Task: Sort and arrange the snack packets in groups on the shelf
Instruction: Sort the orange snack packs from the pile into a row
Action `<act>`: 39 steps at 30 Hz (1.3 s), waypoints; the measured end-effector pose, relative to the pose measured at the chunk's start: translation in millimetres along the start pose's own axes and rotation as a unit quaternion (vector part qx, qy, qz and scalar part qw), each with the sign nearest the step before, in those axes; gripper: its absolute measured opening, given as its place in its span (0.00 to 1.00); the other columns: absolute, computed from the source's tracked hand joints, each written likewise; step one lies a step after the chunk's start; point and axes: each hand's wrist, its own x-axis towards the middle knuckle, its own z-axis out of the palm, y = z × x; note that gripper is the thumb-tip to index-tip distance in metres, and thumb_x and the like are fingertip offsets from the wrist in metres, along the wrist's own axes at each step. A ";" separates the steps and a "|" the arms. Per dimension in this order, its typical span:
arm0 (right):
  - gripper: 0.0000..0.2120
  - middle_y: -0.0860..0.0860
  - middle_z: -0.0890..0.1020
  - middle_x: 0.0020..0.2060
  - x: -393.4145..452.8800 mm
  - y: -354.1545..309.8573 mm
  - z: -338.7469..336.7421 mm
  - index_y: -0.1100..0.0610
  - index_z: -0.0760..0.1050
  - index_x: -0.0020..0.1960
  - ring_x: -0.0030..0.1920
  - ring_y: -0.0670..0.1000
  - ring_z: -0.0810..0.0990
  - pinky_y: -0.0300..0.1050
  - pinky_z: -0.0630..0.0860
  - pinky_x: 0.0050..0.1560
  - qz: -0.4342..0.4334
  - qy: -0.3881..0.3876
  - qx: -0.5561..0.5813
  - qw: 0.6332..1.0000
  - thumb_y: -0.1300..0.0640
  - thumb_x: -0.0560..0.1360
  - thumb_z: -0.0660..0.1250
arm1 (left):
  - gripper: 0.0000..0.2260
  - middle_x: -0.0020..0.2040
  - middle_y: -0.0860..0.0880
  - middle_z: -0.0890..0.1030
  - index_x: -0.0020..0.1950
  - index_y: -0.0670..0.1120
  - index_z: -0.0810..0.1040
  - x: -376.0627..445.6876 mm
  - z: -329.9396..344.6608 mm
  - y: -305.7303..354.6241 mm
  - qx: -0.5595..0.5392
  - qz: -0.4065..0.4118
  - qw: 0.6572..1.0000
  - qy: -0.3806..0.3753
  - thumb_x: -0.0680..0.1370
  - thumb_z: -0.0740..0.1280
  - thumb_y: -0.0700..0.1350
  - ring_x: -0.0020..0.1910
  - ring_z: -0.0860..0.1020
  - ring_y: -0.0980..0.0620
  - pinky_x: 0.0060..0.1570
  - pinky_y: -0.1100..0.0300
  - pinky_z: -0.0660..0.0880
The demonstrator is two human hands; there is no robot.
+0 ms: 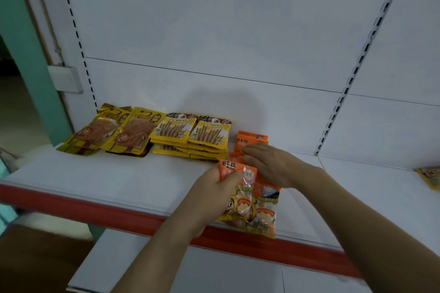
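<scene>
Both hands busy at the white shelf (119,181), orange packets in play.
Left hand (214,188) clamped round a bunch of orange packets (257,202) over the red front edge (95,211); right hand (269,164) spread flat, fingertips touching the orange stack (250,141). Bare room right.

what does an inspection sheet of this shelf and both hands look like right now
surface: white shelf with red front edge.
job's things: gold packets far left, then wafer-roll packets, then orange packets.
clutter: one stray packet at the right edge.
hands: left hand grips a bunch of orange packets; right hand lies flat on the orange stack.
cables: nothing seen.
surroundings: white back panel, wall switch.
</scene>
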 end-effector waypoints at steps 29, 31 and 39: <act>0.08 0.54 0.85 0.36 -85.3 63.0 4.9 0.59 0.80 0.52 0.33 0.50 0.81 0.44 0.77 0.33 0.320 0.299 0.510 0.741 0.55 0.77 0.72 | 0.37 0.70 0.54 0.71 0.72 0.56 0.71 29.7 54.4 5.8 0.518 0.207 0.828 0.060 0.73 0.47 0.75 0.72 0.66 0.49 0.69 0.49 0.68; 0.09 0.52 0.85 0.37 -65.0 79.5 18.4 0.58 0.80 0.51 0.35 0.51 0.82 0.50 0.80 0.38 0.328 0.272 0.495 0.757 0.52 0.77 0.72 | 0.40 0.76 0.54 0.64 0.76 0.59 0.66 31.1 58.4 -5.5 0.586 0.157 0.794 0.027 0.70 0.43 0.76 0.78 0.57 0.47 0.75 0.44 0.61; 0.12 0.53 0.83 0.41 -15.8 111.8 46.2 0.57 0.80 0.52 0.43 0.55 0.80 0.47 0.76 0.44 0.349 0.213 0.405 0.818 0.49 0.79 0.67 | 0.34 0.74 0.54 0.66 0.73 0.54 0.70 34.3 65.1 -23.0 0.574 0.139 0.802 0.091 0.74 0.49 0.72 0.76 0.60 0.49 0.70 0.47 0.70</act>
